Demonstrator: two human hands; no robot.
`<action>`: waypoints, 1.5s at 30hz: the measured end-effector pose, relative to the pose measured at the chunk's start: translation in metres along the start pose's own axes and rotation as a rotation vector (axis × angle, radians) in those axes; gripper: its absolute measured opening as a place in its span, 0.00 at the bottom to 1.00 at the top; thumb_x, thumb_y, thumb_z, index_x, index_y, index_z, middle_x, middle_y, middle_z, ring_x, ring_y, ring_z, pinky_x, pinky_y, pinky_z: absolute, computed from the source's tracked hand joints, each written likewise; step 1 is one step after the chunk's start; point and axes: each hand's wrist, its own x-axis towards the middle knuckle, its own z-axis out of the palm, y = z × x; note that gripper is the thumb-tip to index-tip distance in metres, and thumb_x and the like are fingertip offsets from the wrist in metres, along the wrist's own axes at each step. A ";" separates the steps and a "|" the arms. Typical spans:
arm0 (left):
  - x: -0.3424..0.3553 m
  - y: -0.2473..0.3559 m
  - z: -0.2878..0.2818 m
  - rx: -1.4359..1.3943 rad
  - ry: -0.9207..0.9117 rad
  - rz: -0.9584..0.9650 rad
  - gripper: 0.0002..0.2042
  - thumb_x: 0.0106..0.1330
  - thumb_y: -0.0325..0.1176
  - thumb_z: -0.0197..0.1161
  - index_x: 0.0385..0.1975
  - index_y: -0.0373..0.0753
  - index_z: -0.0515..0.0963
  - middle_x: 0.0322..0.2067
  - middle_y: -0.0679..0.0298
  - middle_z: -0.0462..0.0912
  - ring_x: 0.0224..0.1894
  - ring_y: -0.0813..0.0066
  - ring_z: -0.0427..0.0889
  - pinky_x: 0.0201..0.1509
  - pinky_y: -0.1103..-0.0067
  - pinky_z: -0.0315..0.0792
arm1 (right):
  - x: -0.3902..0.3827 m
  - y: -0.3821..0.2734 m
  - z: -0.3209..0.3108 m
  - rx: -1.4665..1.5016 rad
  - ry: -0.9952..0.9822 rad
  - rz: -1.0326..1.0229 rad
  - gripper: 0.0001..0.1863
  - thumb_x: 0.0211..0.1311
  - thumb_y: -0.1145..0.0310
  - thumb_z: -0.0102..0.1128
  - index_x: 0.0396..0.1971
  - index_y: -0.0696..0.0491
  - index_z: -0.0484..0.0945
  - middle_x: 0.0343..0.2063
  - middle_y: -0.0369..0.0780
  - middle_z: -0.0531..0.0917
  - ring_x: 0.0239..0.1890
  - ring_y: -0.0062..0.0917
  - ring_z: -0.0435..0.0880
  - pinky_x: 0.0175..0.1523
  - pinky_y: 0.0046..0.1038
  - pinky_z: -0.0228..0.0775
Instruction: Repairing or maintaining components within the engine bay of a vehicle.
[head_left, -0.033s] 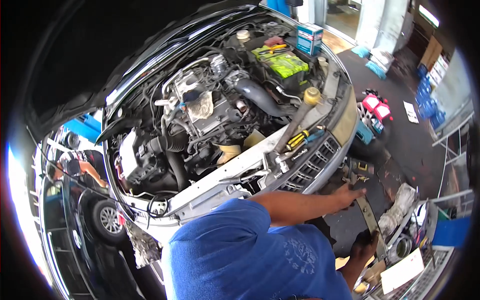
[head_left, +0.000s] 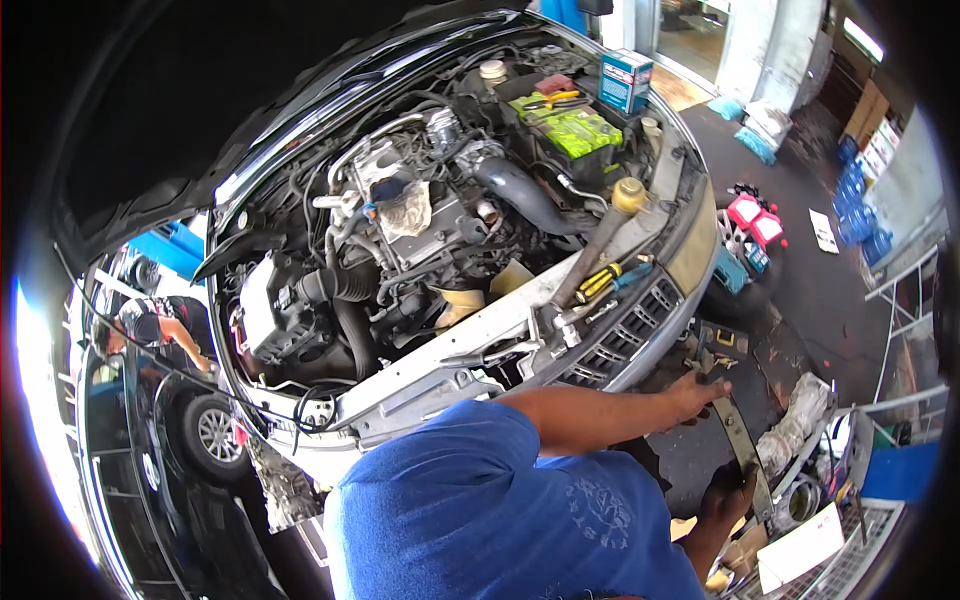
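My left hand (head_left: 697, 398) holds the upper end of a long, flat metal bar (head_left: 736, 430), with one finger stretched along toward the right. My right hand (head_left: 728, 492), partly in shadow, grips the lower part of that bar. Both are beside the car's grille (head_left: 620, 335), over a cluttered floor area. A yellow-handled tool (head_left: 597, 283) and a blue-handled tool (head_left: 632, 276) lie on the front crossmember. Behind them the open engine bay (head_left: 405, 250) holds a grimy cloth (head_left: 408, 208), a bright green-yellow cloth (head_left: 575, 128) and a teal box (head_left: 625, 80).
A wire rack with parts and cardboard (head_left: 800, 545) stands at lower right, a wrapped grimy bundle (head_left: 795, 425) beside it. Red and teal items (head_left: 752, 220) and blue water bottles (head_left: 855, 200) are farther back. At left, another person (head_left: 170, 330) bends by a dark vehicle (head_left: 140, 470).
The view has shifted very slightly; my hands and the bar look almost the same.
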 end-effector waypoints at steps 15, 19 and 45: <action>-0.022 0.009 -0.056 -0.488 -0.222 0.051 0.21 0.59 0.47 0.65 0.47 0.41 0.73 0.39 0.64 0.78 0.37 0.71 0.77 0.41 0.72 0.72 | 0.037 0.016 0.082 -0.179 -0.036 0.189 0.16 0.69 0.56 0.49 0.39 0.55 0.73 0.24 0.37 0.74 0.26 0.23 0.70 0.34 0.25 0.62; -0.019 -0.006 -0.074 -0.317 -0.100 0.333 0.22 0.58 0.46 0.66 0.47 0.39 0.75 0.40 0.60 0.79 0.40 0.68 0.78 0.42 0.71 0.74 | 0.048 0.025 0.080 -0.177 -0.060 0.225 0.16 0.68 0.56 0.50 0.40 0.54 0.73 0.27 0.38 0.77 0.29 0.24 0.73 0.37 0.26 0.65; -0.116 0.108 -0.494 0.704 1.649 -0.060 0.20 0.59 0.44 0.58 0.51 0.46 0.75 0.56 0.52 0.71 0.58 0.54 0.70 0.61 0.62 0.64 | 0.063 0.040 0.116 -0.182 0.002 0.222 0.15 0.67 0.56 0.51 0.38 0.54 0.73 0.26 0.37 0.75 0.28 0.24 0.72 0.34 0.25 0.63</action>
